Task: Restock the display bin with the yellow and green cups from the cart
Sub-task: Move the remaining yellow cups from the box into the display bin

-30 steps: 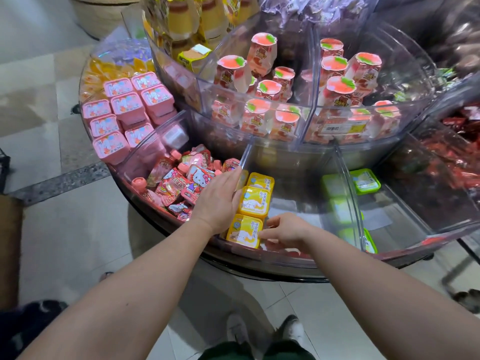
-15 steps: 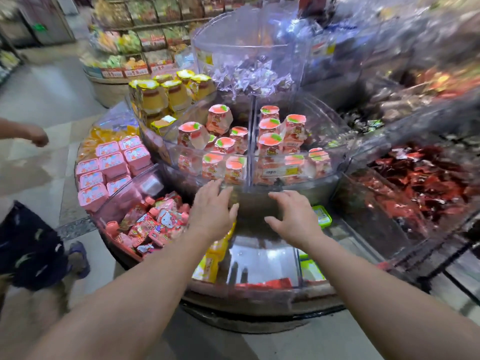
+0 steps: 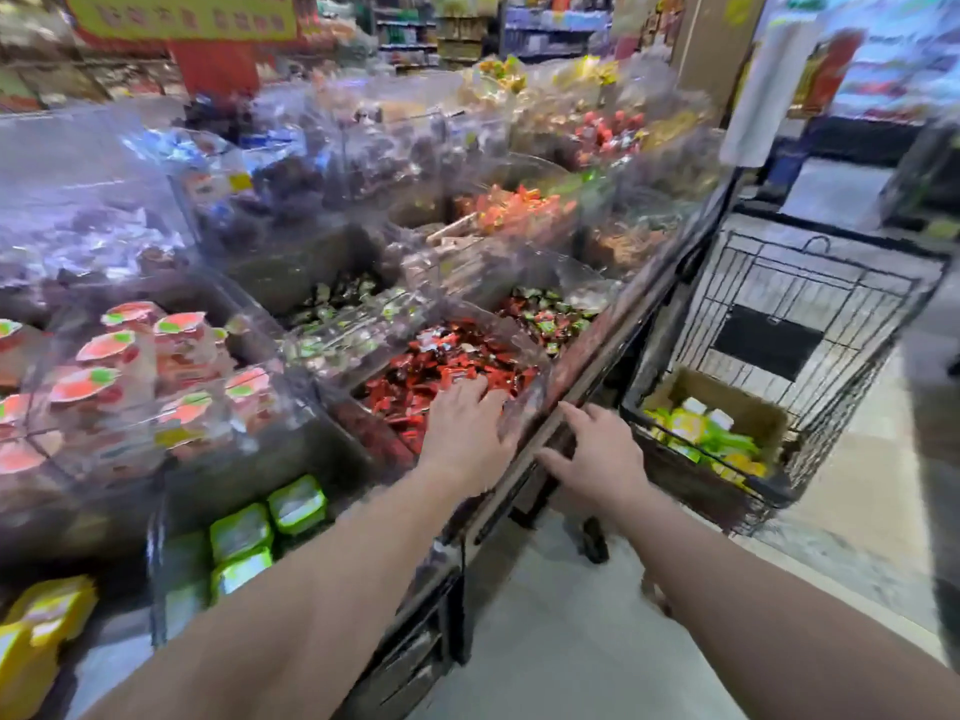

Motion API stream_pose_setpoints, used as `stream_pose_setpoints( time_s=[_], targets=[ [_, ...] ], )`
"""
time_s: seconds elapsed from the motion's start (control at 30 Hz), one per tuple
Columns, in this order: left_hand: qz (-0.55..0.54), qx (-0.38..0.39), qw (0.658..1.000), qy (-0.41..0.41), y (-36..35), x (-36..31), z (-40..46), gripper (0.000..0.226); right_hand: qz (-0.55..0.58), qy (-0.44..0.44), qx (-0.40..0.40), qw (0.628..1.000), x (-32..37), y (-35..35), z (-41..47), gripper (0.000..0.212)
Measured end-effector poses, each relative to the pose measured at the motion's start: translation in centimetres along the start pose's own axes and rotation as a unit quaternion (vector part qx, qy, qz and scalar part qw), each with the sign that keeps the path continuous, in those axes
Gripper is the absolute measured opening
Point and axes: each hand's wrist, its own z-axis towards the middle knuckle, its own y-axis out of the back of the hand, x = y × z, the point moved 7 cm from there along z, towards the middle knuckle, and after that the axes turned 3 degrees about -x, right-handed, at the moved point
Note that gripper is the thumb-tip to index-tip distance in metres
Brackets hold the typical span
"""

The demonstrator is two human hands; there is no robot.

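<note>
A blurred shop aisle holds clear plastic display bins. Both hands, left and right, are spread wide and empty. Yellow and green cups sit in the black wire cart's cardboard box; a hasty reach could snag the wire rim.

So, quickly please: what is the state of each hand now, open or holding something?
Left hand: open, fingers spread, holding nothing, in front of the red candy bin.
Right hand: open, fingers spread, holding nothing, extended toward the cart.
</note>
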Motion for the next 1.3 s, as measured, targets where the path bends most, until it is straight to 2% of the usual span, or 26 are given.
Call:
stream_pose_setpoints(
  time_s=[0.13, 0.37, 0.47, 0.67, 0.83, 1.0, 1.3],
  targets=[
    [-0.013, 0.016, 0.998, -0.053, -4.1, -6.5, 4.6, 0.055, 0.011, -0.058, -0.027, 0.998, -7.9, 2.1, 1.8, 0.073],
    [-0.043, 0.055, 0.988, -0.140, -13.6, -18.3, 15.9, 0.051, -0.032, -0.148, -0.048, 0.987, -23.0, 4.8, 9.7, 0.072],
    [-0.046, 0.081, 0.982, -0.163, -18.1, -21.2, 22.1, 0.052, -0.038, -0.188, -0.041, 0.981, -29.3, 5.2, 14.0, 0.074],
    [-0.036, 0.133, 0.978, -0.154, -24.8, -23.8, 31.7, 0.056, -0.047, -0.259, 0.006, 0.965, -38.3, 5.2, 20.9, 0.077],
    [-0.032, 0.181, 0.972, -0.146, -29.5, -24.4, 35.6, 0.058, -0.041, -0.247, 0.056, 0.966, -42.3, 2.4, 25.6, 0.080],
    [-0.032, 0.204, 0.972, -0.115, -33.9, -25.0, 37.6, 0.059, -0.027, -0.200, 0.119, 0.972, -46.2, -1.3, 30.7, 0.078],
    [-0.025, 0.272, 0.961, 0.049, -41.8, -27.2, 36.6, 0.064, -0.006, -0.102, 0.275, 0.956, -53.5, -7.1, 36.2, 0.079]
  ],
)
